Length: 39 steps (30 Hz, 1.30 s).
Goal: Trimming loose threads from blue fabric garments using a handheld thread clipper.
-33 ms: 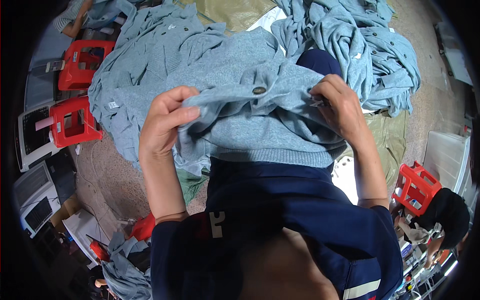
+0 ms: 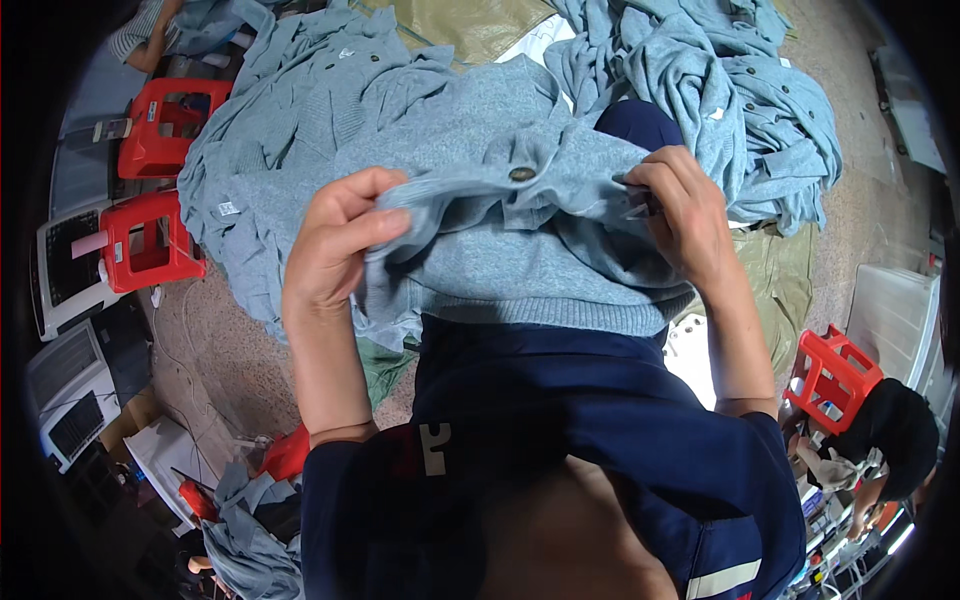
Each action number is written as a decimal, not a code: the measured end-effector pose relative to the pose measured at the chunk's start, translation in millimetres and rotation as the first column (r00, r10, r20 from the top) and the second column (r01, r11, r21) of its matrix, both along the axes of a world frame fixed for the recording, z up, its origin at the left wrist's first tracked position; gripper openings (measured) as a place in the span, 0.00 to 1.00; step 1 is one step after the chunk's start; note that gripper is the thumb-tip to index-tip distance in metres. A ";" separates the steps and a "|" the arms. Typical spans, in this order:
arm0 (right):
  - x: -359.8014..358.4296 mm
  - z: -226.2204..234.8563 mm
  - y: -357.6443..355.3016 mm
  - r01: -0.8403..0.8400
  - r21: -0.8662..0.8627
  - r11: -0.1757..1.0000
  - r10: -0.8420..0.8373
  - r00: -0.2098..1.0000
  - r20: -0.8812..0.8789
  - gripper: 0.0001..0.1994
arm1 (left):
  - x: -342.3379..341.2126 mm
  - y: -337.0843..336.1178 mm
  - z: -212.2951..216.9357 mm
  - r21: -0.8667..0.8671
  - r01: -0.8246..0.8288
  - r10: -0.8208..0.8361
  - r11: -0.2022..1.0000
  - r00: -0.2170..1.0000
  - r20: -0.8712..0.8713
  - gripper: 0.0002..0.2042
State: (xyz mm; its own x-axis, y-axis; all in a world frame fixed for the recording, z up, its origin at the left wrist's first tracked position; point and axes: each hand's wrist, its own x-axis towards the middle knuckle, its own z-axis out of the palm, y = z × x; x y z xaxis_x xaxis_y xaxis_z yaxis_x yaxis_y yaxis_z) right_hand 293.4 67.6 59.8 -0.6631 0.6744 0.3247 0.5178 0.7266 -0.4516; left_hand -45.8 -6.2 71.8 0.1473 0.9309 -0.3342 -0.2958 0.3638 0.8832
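A light blue knitted cardigan with a brown button lies across my lap. My left hand grips a fold of its fabric at the left. At the right, my right hand pinches the cardigan's edge next to a small tool that I cannot make out. The two hands stretch the button band between them. My dark blue shirt fills the lower middle of the view.
Piles of the same blue cardigans lie ahead at left and at right. Red plastic stools stand at left, another one at right beside a seated person. White machines sit at far left.
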 end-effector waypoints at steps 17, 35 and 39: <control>-63.2 -13.3 -25.9 -0.204 0.144 0.968 0.242 0.909 -0.339 0.10 | 71.7 12.2 4.3 0.358 0.280 -0.062 0.891 0.856 -0.514 0.14; -69.2 -16.7 -22.0 -0.159 -0.261 0.952 0.057 0.932 -0.357 0.14 | 66.8 8.8 -5.4 0.443 0.573 0.226 0.690 0.410 -0.883 0.11; -68.3 -19.4 -19.8 -0.120 -0.379 0.918 -0.035 0.925 -0.379 0.10 | 71.5 10.0 -12.1 0.454 0.613 0.296 0.647 0.347 -0.890 0.14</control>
State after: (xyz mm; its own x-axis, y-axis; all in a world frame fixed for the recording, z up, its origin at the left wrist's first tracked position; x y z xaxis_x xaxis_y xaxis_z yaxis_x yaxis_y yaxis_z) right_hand 225.1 47.7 40.4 -0.5771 0.7707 0.2700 0.2285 0.4698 -0.8527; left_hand 25.7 3.8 59.7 0.3843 0.8806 0.2772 0.7477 -0.4730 0.4661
